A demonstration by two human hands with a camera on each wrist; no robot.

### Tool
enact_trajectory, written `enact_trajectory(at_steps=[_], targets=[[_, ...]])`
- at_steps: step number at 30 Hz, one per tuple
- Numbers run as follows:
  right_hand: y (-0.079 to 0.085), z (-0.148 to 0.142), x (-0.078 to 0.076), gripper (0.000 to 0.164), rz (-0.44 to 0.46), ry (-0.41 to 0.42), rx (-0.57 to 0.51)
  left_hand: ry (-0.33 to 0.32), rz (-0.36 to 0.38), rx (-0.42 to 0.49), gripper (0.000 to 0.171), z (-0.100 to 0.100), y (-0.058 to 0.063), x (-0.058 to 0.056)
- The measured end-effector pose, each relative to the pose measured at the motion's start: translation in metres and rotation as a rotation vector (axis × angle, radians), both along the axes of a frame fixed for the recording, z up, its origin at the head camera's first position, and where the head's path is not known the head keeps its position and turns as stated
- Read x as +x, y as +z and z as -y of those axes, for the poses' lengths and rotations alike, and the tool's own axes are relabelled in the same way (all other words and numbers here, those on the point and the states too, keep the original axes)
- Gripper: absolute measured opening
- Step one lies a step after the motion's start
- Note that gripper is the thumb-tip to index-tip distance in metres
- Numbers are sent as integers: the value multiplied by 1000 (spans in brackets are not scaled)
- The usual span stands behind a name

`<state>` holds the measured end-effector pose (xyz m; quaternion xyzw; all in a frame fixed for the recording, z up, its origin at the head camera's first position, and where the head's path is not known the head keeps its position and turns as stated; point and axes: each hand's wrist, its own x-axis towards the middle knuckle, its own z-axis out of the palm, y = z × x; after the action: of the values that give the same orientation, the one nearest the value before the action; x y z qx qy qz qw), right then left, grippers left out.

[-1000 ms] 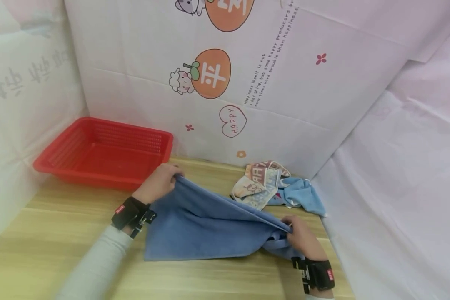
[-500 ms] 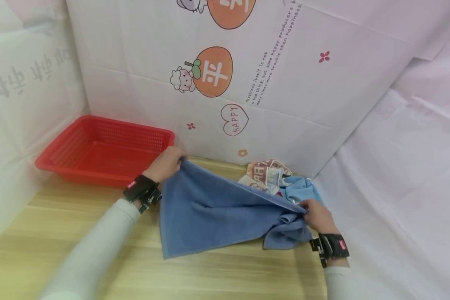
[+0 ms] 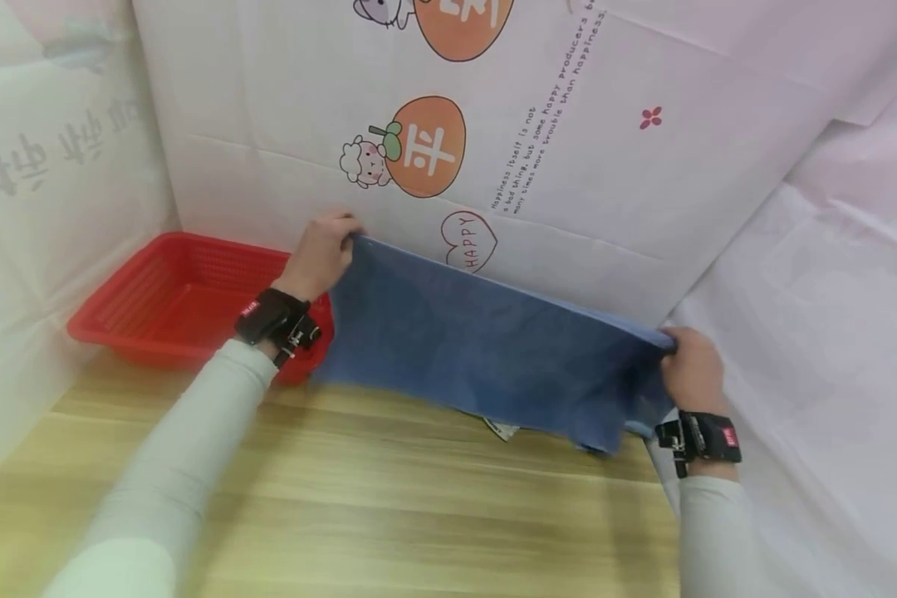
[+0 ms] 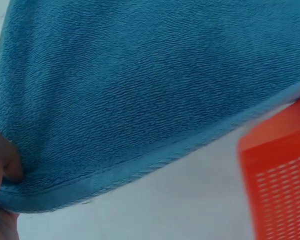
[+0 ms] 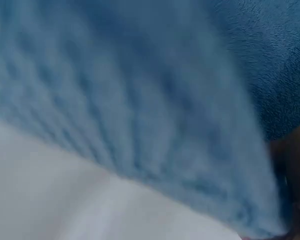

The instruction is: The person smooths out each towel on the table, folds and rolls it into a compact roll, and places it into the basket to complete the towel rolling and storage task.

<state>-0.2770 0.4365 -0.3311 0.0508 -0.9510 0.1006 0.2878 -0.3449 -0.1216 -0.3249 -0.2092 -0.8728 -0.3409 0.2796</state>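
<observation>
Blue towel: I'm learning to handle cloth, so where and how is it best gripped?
Probably at both ends of the top edge of the towel, coming from the outer sides, as the left hand and right hand hold it. The limp cloth hangs from that edge, which runs nearly straight between them; the lower right looks gathered, likely a poorer hold.

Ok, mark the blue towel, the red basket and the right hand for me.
Blue towel (image 3: 478,340), head view: middle of its spread face.
Red basket (image 3: 227,270), head view: far inner wall.
Right hand (image 3: 693,371), head view: back of the hand.
</observation>
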Motion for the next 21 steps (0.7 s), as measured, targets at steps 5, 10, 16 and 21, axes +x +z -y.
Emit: enact_trajectory(at_steps=[5,10,16,21], targets=[[8,8,36,52,-109,-13,-67,-71,-131,12,22,4,-10,42],[-41,1,93,58,12,-31,-73,-212,-45,-107,26,8,-75,99],[-115,-5,145,44,473,-19,-46,-200,84,-325,21,16,-161,135],[-161,-1,169,28,697,13,-56,-170,280,-367,22,27,-195,153]])
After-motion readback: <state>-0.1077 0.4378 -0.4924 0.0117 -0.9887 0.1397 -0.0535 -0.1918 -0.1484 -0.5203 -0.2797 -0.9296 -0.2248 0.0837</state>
